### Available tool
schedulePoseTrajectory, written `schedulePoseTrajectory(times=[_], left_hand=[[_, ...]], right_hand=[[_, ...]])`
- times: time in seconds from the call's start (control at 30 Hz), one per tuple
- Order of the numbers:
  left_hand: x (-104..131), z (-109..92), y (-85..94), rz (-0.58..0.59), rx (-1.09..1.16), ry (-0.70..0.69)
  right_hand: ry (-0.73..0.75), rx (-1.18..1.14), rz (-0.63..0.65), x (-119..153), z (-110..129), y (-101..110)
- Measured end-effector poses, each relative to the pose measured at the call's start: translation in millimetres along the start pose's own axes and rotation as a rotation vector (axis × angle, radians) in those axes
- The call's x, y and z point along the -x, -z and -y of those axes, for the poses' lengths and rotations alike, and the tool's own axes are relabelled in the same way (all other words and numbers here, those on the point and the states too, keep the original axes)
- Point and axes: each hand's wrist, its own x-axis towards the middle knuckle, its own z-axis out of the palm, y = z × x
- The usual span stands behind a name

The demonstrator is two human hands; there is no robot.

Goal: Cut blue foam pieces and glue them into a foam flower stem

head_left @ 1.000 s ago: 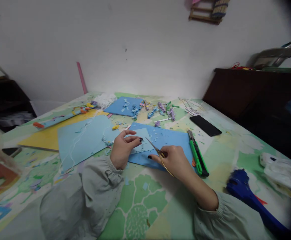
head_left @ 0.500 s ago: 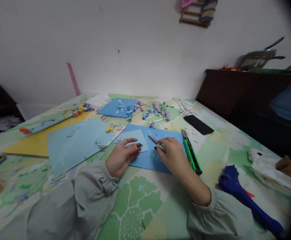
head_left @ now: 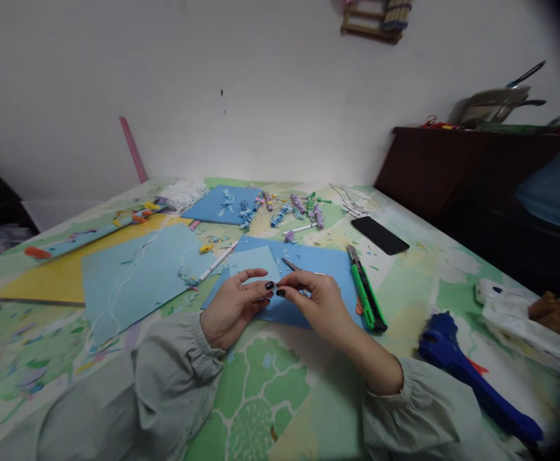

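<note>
My left hand (head_left: pixel 234 303) is closed in a pinch, thumb against fingertips, on something too small to make out. The fingertips of my right hand (head_left: pixel 321 299) are pinched together right beside it, and what is between them is hidden. Below both hands lie a blue foam sheet (head_left: pixel 328 256) and a smaller pale blue square (head_left: pixel 254 258) on it. A pair of scissors (head_left: pixel 290 264), only partly visible, rests on the blue sheet behind my right hand. To the right of that hand is a green box cutter (head_left: pixel 367 291).
A black phone (head_left: pixel 380 235) and a blue glue gun (head_left: pixel 477 378) are at right. Large light blue (head_left: pixel 136 275) and yellow (head_left: pixel 44 278) sheets lie at left. Small coloured foam figures (head_left: pixel 299 205), a white stick (head_left: pixel 217 261) and scraps are farther back.
My right hand has let go of the scissors, which stay on the blue sheet, and moved left to meet my left hand's fingertips. The camera view has shifted slightly.
</note>
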Motion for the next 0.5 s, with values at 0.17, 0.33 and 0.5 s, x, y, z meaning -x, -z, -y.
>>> schedulePoseTrajectory(times=[0.17, 0.33, 0.5], left_hand=[[0.0, 0.0, 0.0, -0.002, 0.002, 0.016], [0.0, 1.0, 0.8, 0.004, 0.006, 0.019], [0.4, 1.1, -0.2, 0.015, 0.007, 0.024]], right_hand=[[-0.008, 0.008, 0.002, 0.2, -2.3, -0.7], [-0.008, -0.005, -0.001, 0.0, -4.9, -0.2], [-0.006, 0.004, -0.009, -0.5, -5.0, -0.6]])
